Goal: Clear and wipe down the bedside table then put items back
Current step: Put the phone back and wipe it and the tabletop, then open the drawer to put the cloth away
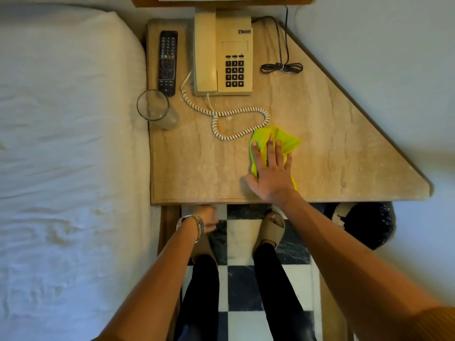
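while right hand [270, 168] presses cloth [285, 140] | left hand [206, 217] near table [197, 168] edge

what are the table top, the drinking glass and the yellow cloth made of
Table top: looks like smooth beige stone, perhaps marble, by its streaky veining; could be laminate. Drinking glass: clear glass, see-through with a bright rim. Yellow cloth: soft matte fabric, possibly microfibre; it lies crumpled.
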A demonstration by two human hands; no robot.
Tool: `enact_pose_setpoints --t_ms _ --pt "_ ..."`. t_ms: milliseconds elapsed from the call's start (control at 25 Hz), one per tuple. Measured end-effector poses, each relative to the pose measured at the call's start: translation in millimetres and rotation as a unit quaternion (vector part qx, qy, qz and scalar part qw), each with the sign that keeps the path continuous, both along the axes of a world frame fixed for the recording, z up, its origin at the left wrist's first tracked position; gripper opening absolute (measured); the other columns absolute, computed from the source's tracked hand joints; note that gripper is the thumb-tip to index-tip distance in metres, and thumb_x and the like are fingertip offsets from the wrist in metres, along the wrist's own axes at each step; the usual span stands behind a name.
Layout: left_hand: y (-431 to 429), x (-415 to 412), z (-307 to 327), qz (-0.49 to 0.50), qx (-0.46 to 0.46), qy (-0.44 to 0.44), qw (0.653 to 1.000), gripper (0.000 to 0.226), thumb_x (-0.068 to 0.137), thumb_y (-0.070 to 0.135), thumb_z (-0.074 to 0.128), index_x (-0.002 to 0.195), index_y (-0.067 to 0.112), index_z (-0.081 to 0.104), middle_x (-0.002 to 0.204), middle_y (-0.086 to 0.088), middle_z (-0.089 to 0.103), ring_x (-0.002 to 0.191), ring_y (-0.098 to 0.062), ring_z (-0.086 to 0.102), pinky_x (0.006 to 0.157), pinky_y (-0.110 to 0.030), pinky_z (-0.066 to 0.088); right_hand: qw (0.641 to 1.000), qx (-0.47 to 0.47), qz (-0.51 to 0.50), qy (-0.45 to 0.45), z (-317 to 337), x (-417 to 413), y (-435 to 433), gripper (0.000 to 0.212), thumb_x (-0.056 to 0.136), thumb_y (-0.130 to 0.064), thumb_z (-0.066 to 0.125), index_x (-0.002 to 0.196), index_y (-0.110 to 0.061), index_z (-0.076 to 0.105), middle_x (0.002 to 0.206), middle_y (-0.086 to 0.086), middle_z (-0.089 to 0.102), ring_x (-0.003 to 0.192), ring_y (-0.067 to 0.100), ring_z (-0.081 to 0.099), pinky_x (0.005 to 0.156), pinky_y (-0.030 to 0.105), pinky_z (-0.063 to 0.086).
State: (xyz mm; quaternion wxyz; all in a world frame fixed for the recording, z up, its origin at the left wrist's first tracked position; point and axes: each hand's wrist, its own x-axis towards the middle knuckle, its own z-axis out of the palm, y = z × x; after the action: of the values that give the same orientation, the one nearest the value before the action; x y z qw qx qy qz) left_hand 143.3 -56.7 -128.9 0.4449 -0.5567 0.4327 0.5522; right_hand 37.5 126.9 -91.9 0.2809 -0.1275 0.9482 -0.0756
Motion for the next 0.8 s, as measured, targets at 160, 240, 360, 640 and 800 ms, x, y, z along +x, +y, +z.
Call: enact_pose_setpoints --t_ms 160,240,360,640,800 --pt "37 5 -17 0.269 -0.037 0.106 0.957 0.032 0.103 -0.004 0.043 0.132 0.006 0.051 0.128 -0.014 0.058 0.130 -0.029 0.054 0.111 -0.049 0.043 1.000 -0.009 -0.011 -0.017 2 -1 3 0.085 0.095 -0.053 0.045 0.160 -0.028 -0.004 0.167 0.013 -0.013 0.154 0.037 -0.014 0.121 0.064 -0.002" --pt "47 12 -24 0.176 -0.006 0.118 0.977 0.037 0.100 0.000 0.053 0.136 0.004 0.052 0.135 -0.013 0.057 0.129 -0.025 0.054 0.107 -0.050 0.046 1.000 -0.011 -0.006 -0.011 0 -1 2 0.084 0.095 -0.052 0.045 0.160 -0.028 -0.003 0.167 0.013 -0.013 0.154 0.037 -0.014 0.122 0.064 -0.002" --pt "66 13 -36 -0.090 -0.015 0.178 0.980 0.029 0.102 0.020 0.055 0.130 0.010 0.058 0.139 -0.011 0.056 0.119 -0.021 0.053 0.108 -0.047 0.045 1.000 -0.006 -0.004 0.001 -4 1 3 0.083 0.095 -0.051 0.044 0.160 -0.027 -0.002 0.167 0.014 -0.011 0.154 0.038 -0.012 0.122 0.064 0.000" --pt "93 0 -57 0.226 -0.165 0.081 0.957 0.039 0.097 0.009 0.057 0.134 0.006 0.045 0.119 -0.011 0.057 0.115 -0.031 0.055 0.101 -0.050 0.050 1.000 -0.011 0.003 0.005 -4 1 6 0.081 0.097 -0.051 0.043 0.160 -0.028 -0.003 0.167 0.014 -0.012 0.154 0.037 -0.012 0.122 0.064 0.001" --pt "81 -9 -64 0.098 -0.117 0.084 0.985 0.037 0.102 0.011 0.053 0.138 0.005 0.048 0.131 -0.013 0.058 0.123 -0.034 0.057 0.104 -0.046 0.048 1.000 -0.009 0.009 0.026 -9 4 5 0.082 0.096 -0.051 0.043 0.160 -0.026 -0.001 0.167 0.015 -0.010 0.154 0.038 -0.010 0.122 0.064 0.001"
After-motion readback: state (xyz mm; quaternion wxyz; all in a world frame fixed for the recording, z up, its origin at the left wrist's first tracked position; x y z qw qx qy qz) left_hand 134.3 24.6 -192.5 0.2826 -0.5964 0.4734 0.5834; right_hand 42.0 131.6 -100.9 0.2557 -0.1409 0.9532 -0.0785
